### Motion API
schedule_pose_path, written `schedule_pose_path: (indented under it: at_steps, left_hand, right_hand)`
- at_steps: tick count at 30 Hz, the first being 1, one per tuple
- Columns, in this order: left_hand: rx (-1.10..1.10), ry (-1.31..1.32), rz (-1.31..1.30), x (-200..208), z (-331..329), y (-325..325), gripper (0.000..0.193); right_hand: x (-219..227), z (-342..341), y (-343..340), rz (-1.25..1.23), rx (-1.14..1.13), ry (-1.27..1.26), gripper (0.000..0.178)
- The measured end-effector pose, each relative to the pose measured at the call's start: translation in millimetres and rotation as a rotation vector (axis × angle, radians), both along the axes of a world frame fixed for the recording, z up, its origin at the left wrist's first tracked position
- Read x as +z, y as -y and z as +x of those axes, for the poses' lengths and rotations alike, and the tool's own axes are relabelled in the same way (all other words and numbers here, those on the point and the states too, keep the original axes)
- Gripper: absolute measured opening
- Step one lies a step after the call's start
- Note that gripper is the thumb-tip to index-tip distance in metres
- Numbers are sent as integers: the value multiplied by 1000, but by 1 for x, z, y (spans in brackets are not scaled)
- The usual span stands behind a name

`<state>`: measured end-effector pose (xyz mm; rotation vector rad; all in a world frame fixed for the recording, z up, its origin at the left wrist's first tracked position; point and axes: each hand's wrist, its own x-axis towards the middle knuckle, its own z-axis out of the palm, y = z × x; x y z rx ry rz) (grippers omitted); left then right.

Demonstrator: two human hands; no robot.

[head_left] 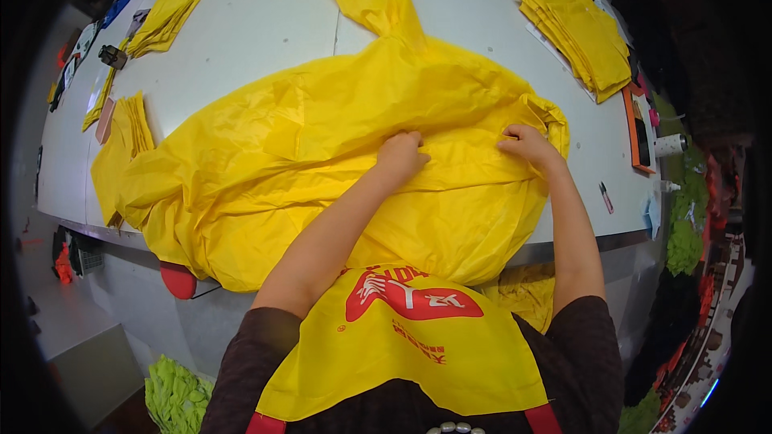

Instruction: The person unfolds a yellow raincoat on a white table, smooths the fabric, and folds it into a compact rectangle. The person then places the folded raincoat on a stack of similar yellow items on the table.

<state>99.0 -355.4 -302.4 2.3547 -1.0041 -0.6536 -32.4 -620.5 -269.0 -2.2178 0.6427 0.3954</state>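
A large yellow raincoat (346, 116), thin and creased, lies across the white table with one sleeve stretched toward the far side and its near part hanging over the front edge. Near its middle, my left hand (402, 159) has its fingers curled in and pinching a fold of the cloth. To the right, my right hand (527, 147) is also closed, with thumb and fingertips together on the cloth close to the gathered right end. What lies under the folds is hidden.
Folded yellow pieces stand in stacks at the far right (575, 32) and far left (169, 16), with another pile (125, 149) at the left edge. Along the right side are an orange-edged box (639, 133), a white roll (670, 145) and a pen (605, 198). A red pad (178, 280) juts out below the table's front edge.
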Motion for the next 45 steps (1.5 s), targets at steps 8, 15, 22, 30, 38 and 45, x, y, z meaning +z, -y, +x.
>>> schedule_pose_path:
  at_steps: [8, 15, 22, 30, 38, 45]
  left_hand:
    - [181, -529, -5, -4, 16, 3, 26]
    - [2, 59, -59, -13, -5, 2, 14]
    - [25, 207, 56, -19, -13, 10, 12]
    - [102, -96, -20, -13, 8, 12, 12]
    - [-39, -240, 179, -17, 33, 21, 21]
    - [-99, -103, 229, -40, 39, 37, 27]
  right_hand:
    - [-20, -8, 10, 2, -18, 144, 19]
    - [-29, -14, 20, 102, -130, 135, 22]
    - [-30, -14, 6, -202, -62, 176, 19]
    - [-29, -11, -1, -203, -210, 188, 17]
    - [-33, -8, 31, 15, -128, 35, 15]
    - [-20, 14, 41, 86, -118, -210, 15]
